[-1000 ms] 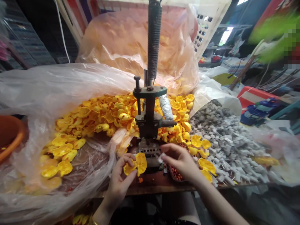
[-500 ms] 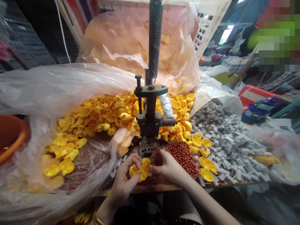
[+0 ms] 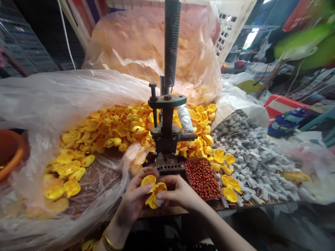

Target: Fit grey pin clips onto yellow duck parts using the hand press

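Yellow plastic shells [image 3: 154, 196], hollow side showing, are held between my two hands, low in front of a green and black press [image 3: 167, 134]. My left hand [image 3: 134, 195] grips them from the left, thumb across the front. From the right, my right hand [image 3: 178, 191] pinches their edge; a small pale piece shows by its fingertips. Behind the hands is the press's metal block [image 3: 170, 169] with a row of holes. A tray of red-brown beads [image 3: 203, 178] stands right of the block. Grey-white blocks with thin pins [image 3: 258, 160] lie heaped at the right.
Many yellow shells [image 3: 104, 129] are piled behind and left of the press. Clear plastic sheeting [image 3: 78, 87] surrounds the pile. An orange tub [image 3: 12, 153] is at the far left. The table's front edge [image 3: 172, 211] runs below my hands; a red and white container [image 3: 282, 104] stands at the right.
My right hand has moved down and left, from near the metal block onto the shells. The shells are turned and spread differently. The view has shifted slightly.
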Action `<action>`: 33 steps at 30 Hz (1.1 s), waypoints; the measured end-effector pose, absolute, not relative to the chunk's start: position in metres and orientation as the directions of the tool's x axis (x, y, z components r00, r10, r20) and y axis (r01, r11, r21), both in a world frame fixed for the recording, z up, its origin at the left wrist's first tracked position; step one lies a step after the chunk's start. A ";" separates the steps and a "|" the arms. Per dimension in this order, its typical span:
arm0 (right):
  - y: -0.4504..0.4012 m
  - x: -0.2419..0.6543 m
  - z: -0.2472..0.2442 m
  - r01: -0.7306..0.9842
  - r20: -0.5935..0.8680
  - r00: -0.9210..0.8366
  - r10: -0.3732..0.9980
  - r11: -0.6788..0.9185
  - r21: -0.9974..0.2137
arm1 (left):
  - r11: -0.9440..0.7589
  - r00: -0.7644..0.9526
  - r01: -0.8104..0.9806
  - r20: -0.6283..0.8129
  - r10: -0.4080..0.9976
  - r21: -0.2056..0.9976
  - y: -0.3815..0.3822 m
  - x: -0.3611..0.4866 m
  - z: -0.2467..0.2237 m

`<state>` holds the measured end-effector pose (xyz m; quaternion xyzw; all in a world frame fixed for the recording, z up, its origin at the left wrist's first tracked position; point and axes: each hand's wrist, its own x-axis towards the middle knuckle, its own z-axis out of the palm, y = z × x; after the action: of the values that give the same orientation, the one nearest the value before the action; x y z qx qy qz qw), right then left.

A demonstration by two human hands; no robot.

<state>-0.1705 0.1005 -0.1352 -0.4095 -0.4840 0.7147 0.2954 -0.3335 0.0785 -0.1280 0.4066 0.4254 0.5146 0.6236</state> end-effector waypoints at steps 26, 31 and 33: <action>0.144 -0.085 -0.149 0.967 -0.116 -0.210 0.971 0.189 -0.170 | 0.194 -0.267 -0.486 -0.356 0.895 0.852 0.084 -0.317 -0.150; 0.144 -0.081 -0.148 0.950 -0.100 -0.211 0.972 0.181 -0.255 | 0.189 -0.290 -0.488 -0.363 0.886 0.852 0.084 -0.315 -0.152; 0.138 -0.088 -0.142 0.898 -0.062 -0.198 0.978 0.156 -0.412 | 0.182 -0.288 -0.510 -0.367 0.884 0.841 0.084 -0.313 -0.152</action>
<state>-0.0882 0.1378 -0.1419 -0.6235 -0.7522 0.1826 0.1101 -0.3134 0.0845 -0.1523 0.1808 0.5177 0.6133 0.5684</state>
